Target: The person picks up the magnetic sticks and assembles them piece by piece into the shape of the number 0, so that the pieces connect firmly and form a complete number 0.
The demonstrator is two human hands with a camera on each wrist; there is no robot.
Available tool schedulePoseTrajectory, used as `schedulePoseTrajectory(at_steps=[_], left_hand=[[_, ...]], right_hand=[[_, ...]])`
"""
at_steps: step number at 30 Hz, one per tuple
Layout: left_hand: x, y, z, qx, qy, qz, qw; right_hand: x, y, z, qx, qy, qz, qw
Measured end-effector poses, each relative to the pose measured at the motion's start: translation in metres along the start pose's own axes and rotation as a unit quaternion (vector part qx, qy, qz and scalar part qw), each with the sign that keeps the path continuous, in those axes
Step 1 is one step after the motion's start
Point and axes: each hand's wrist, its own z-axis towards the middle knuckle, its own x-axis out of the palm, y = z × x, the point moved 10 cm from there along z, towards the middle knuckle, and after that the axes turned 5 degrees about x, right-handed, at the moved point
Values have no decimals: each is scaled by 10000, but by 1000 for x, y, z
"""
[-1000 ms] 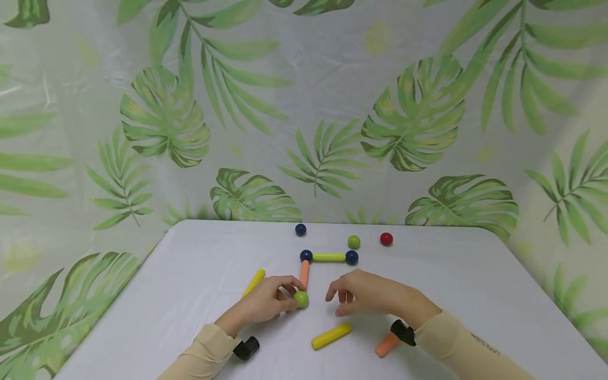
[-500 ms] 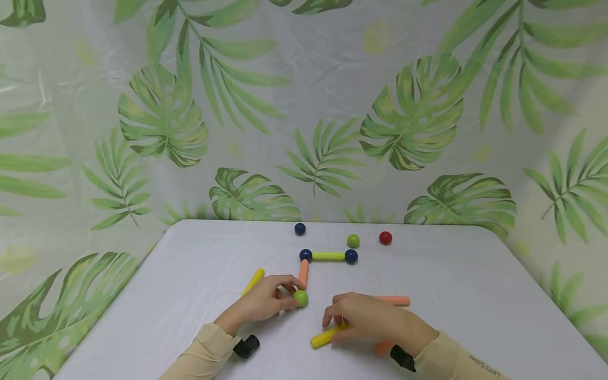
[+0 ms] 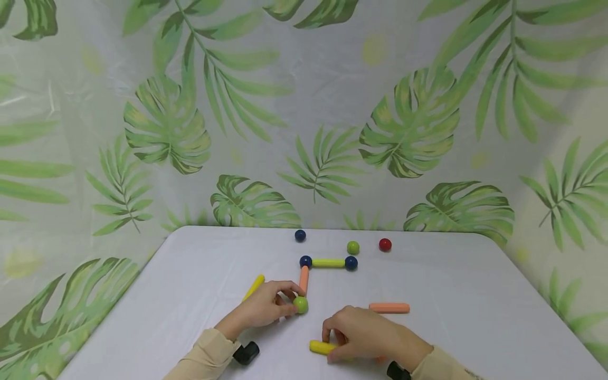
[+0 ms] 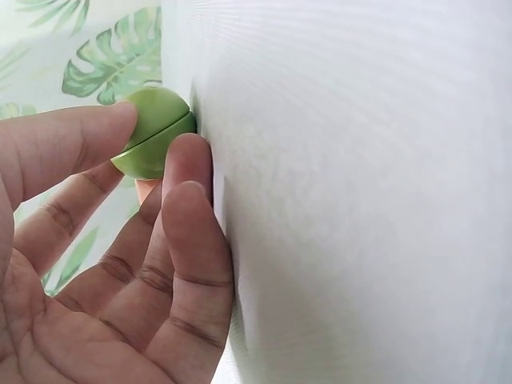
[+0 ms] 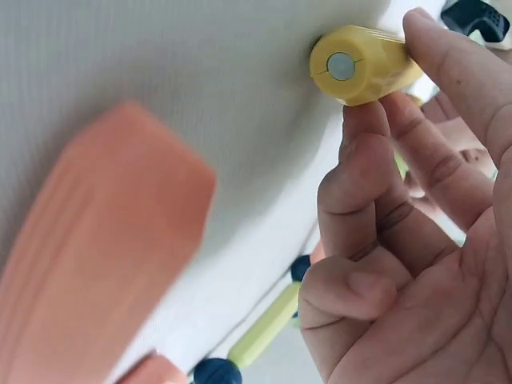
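Note:
My left hand [image 3: 266, 303] pinches a glossy green ball [image 3: 301, 304] between thumb and fingers; a seam crosses the ball [image 4: 156, 132] in the left wrist view. An orange rod [image 3: 304, 279] runs back from that ball to a dark blue ball [image 3: 306, 262]. From there a yellow-green rod [image 3: 329, 263] leads right to a second dark blue ball [image 3: 351, 263]. Nearer the front, my right hand [image 3: 363, 332] pinches a yellow rod [image 3: 321, 347] by thumb and fingertips, hiding its right part. The right wrist view shows a grey disc in the yellow rod's end [image 5: 342, 67].
Behind my left hand lies another yellow rod [image 3: 254, 286], partly hidden. One orange rod [image 3: 389, 307] lies beyond my right hand, another [image 3: 381, 359] mostly under the wrist. Along the white table's [image 3: 442, 274] back sit loose blue [image 3: 300, 236], green [image 3: 353, 247] and red [image 3: 385, 244] balls.
My right hand has come down toward the front and taken hold of the yellow rod, which now lies more sideways. The orange rod behind that hand has come into view. My left hand stays put.

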Motion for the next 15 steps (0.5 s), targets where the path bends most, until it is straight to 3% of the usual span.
schedulePoseTrajectory(at_steps=[8,15], left_hand=[[-3,1,4,74,0,24,10000],[-4,0,7,60,51,-56,10000]], right_hand=[[4,-1,0,337,-8,322,9989],[6,-1,5,383,-30,1346,9902]])
